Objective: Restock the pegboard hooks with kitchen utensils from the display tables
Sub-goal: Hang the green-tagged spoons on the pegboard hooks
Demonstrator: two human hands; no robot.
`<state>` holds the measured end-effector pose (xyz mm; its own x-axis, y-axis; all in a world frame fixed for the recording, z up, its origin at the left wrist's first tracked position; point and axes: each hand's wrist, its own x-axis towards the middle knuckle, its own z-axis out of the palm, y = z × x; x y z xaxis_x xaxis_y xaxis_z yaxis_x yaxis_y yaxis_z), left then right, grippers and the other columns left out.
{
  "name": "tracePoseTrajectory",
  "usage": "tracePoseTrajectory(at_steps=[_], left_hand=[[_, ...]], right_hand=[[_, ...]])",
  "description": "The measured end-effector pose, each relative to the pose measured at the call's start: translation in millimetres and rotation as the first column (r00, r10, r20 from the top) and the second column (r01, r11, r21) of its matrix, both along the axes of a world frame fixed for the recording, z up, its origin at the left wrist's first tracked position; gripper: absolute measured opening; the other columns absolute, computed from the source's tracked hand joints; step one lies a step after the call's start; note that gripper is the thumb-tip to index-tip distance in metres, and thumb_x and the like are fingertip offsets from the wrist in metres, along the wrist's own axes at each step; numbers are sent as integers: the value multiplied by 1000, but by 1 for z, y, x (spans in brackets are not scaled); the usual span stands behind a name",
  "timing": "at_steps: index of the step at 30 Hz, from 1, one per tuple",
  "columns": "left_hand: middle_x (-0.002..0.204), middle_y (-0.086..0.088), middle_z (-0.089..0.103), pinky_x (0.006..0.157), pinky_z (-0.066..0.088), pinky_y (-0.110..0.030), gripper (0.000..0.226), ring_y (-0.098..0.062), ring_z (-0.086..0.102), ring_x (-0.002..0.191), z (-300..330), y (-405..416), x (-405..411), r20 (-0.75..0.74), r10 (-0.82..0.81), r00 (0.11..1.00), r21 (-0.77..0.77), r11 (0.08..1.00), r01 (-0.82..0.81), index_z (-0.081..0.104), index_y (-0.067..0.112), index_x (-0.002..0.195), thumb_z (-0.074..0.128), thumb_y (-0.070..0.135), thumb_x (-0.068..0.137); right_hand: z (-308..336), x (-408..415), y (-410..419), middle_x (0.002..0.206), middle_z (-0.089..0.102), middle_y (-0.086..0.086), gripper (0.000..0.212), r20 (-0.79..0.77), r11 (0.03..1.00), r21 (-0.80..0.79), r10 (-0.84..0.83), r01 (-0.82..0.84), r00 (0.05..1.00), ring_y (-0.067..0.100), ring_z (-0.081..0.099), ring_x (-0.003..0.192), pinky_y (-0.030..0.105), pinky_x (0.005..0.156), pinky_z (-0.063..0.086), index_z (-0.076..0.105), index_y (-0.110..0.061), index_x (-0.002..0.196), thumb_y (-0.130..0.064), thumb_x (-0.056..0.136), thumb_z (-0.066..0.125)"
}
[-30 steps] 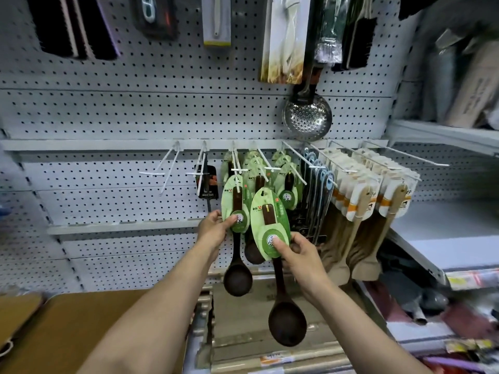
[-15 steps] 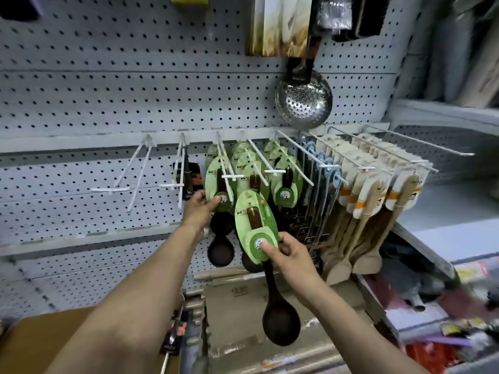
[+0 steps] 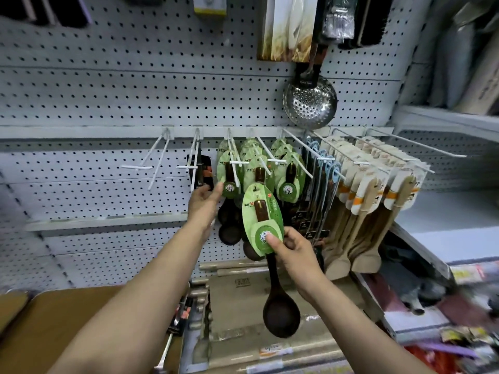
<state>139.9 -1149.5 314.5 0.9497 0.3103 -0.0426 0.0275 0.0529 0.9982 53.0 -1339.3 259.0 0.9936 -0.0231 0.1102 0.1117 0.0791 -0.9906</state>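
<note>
- The two white hooks at the left end of the pegboard rail (image 3: 140, 132), the bare hook (image 3: 151, 164) and its neighbour (image 3: 193, 163) with one dark carded item, carry little or nothing; the spoon could end up on an already full peg while these go unfilled.
- The left hand (image 3: 204, 201) has its thumb and fingers on the lower edge of the front hanging spoon card (image 3: 228, 175), seemingly pinching it to steady it. A tug outward would likely slide that card off the open hook tip (image 3: 237, 184), and those behind could follow.
- The right hand (image 3: 293, 249) pinches the dark wooden spoon (image 3: 280, 311) by its green card (image 3: 262, 214), thumb on the round logo, held just below the middle green-carded hooks (image 3: 266, 166) and not yet hung. The card's hang hole sits at the top, far from the grip, so the top may wobble and miss the hook tip.
- The heavy bowl hangs low over the cardboard boxes (image 3: 243, 292); a pinch on card alone could let the spoon slip or tear free.
- Blue-carded utensils (image 3: 328, 168) and wooden spatulas (image 3: 364, 211) crowd the right side; a swinging spoon may knock them.
</note>
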Motion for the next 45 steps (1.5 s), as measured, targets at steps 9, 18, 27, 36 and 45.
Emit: tracePoseTrajectory(at_steps=[9, 18, 27, 36, 45], left_hand=[[101, 3, 75, 68, 56, -21, 37, -7, 71, 87, 15, -21, -92, 86, -275, 958, 77, 960, 269, 68, 17, 108, 76, 37, 78], [100, -5, 75, 69, 55, -24, 21, -16, 71, 88, 13, -14, -75, 60, -172, 983, 100, 981, 166, 68, 10, 104, 73, 11, 84], [95, -6, 74, 63, 55, -22, 19, -14, 70, 77, 15, -9, -35, 66, -166, 984, 112, 981, 158, 67, 10, 102, 73, 9, 84], [96, -10, 73, 55, 55, -22, 19, -17, 69, 72, 22, -4, 14, 38, -164, 986, 97, 982, 160, 66, 6, 104, 70, 4, 86], [106, -12, 72, 86, 58, -43, 28, -28, 70, 95, 23, 2, 46, 32, -166, 986, 222, 963, 155, 66, 3, 110, 73, 6, 83]], right_hand=[[-4, -13, 27, 100, 77, 9, 19, 13, 997, 73, 24, -25, 1000, 24, 72, 97, 40, 90, 58, 68, -11, 107, -21, 91, 71], [-7, -2, 38, 98, 77, 6, 24, -50, 997, 65, 53, -49, 997, 22, 73, 97, 46, 94, 56, 68, -12, 107, -26, 89, 74], [-3, 31, 45, 94, 76, 5, 24, -64, 995, 77, 68, -63, 996, 5, 69, 67, 16, 58, 50, 67, -10, 109, -25, 91, 71], [-4, 85, 60, 98, 78, 5, 25, -124, 994, 110, 30, -17, 992, 20, 74, 96, 30, 81, 58, 69, -19, 108, -31, 88, 75], [-8, 116, 70, 103, 76, 7, 43, -213, 992, 118, -27, 53, 977, 22, 72, 100, 42, 95, 56, 68, -18, 115, -41, 80, 80]])
